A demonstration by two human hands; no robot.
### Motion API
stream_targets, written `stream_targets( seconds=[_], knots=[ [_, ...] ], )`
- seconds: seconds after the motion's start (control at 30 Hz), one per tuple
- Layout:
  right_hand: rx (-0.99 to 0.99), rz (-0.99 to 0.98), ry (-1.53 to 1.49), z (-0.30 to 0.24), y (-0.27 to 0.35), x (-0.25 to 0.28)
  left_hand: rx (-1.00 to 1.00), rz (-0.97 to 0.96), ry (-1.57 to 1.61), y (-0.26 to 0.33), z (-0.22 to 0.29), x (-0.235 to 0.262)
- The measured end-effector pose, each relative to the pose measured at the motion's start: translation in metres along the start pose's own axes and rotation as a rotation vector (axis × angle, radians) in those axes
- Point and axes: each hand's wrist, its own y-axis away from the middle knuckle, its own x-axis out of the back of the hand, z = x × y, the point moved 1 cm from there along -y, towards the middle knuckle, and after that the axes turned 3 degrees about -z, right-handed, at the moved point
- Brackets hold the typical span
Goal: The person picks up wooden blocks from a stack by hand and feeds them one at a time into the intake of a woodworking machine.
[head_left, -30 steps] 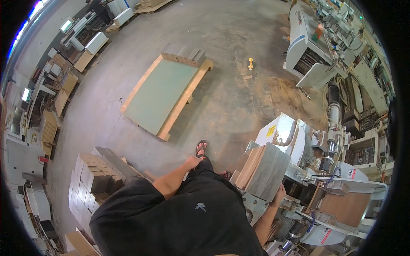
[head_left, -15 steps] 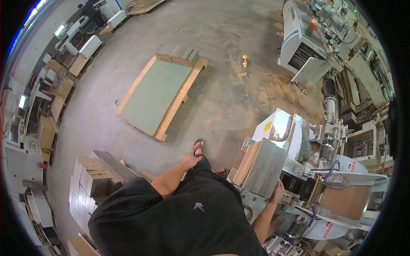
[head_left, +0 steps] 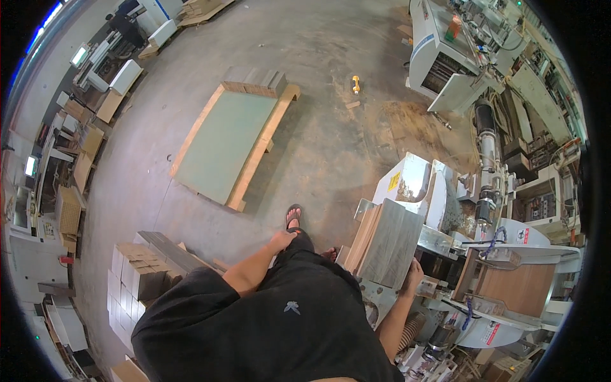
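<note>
A stack of boards leans on the machine at my right, with a grey wood-grain face and reddish-brown edges toward my legs. My right hand is at its right edge, fingers bent against the grey front board; the far side of the grip is hidden. My left hand lies on my dark trouser leg near the knee. Its fingers are mostly hidden, and whether they hold anything does not show.
A low wooden pallet bears a green sheet and grey boards. Stacked blocks stand left of me. The machine holds a brown panel. A yellow tool lies on the floor.
The whole view has shifted slightly, with the floor items a little further left. My hands keep their places at the board stack and on my leg.
</note>
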Motion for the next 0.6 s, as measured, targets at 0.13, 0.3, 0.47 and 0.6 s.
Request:
stream_targets(
  seconds=[0.13, 0.3, 0.47, 0.6],
  knots=[
    [0.034, -0.062, 0.001, 0.003, 0.0, 0.013, 0.011, -0.008, 0.044, -0.005, 0.0, -0.008],
    [-0.005, 0.095, 0.199, 0.013, -0.004, 0.032, 0.05, -0.075, 0.168, -0.006, 0.003, -0.014],
    [0.552, 0.423, 0.894, -0.05, -0.021, 0.031, 0.031, -0.052, 0.014, -0.034, -0.035, 0.007],
    [0.289, 0.683, 1.165, -0.105, -0.027, 0.048, -0.001, -0.056, -0.134, -0.045, -0.032, 0.009]
  ],
)
